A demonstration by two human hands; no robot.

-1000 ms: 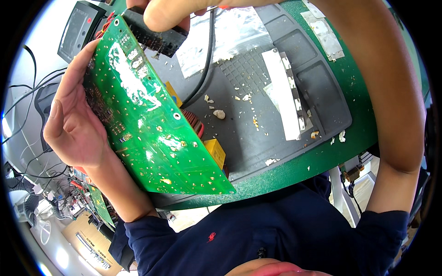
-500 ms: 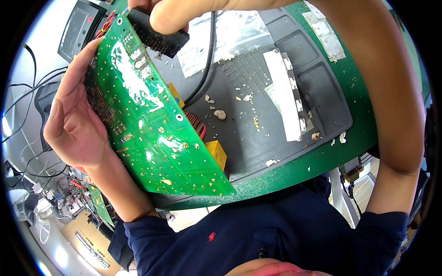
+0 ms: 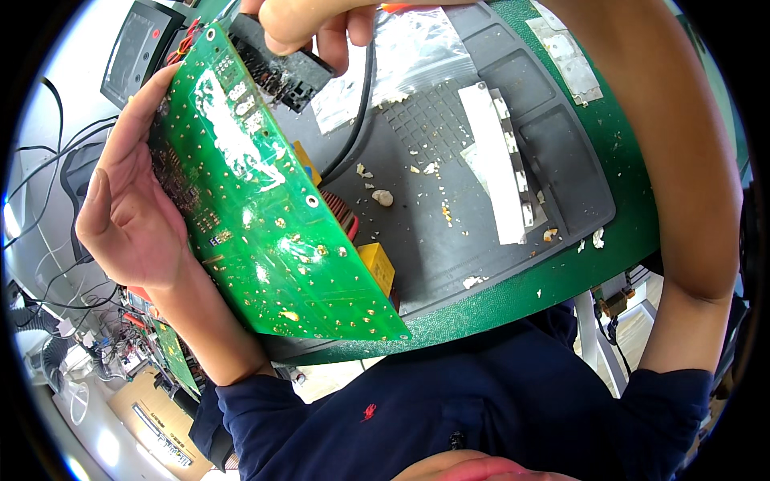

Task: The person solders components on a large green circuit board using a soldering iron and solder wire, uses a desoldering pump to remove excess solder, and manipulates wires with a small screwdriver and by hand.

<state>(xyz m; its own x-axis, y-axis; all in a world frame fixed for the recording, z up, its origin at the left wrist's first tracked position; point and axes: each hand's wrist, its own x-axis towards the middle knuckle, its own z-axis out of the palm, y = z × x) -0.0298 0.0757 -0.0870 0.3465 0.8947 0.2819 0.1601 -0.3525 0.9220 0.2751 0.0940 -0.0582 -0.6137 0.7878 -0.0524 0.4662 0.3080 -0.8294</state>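
Head view shows the green circuit board (image 3: 265, 232) tilted up on edge over the grey mat (image 3: 417, 248), solder side turned towards me. Its face is glossy, peppered with small solder dots, with a long, ragged whitish patch near the upper end and smaller bright patches lower down. Round holes sit along its right edge; past that edge peek a yellow block (image 3: 377, 268) and a dark, ribbed coil (image 3: 340, 210) with red on it. My left hand (image 3: 140, 220) is spread along the board's left edge, thumb standing apart, a finger reaching up beside the board. My right hand (image 3: 317, 24) pinches a black block (image 3: 277, 68) at the board's upper right edge; whether the two are joined, I can't tell. Pale crumbs (image 3: 382, 197) lie on the mat, near a white strip (image 3: 493, 168).
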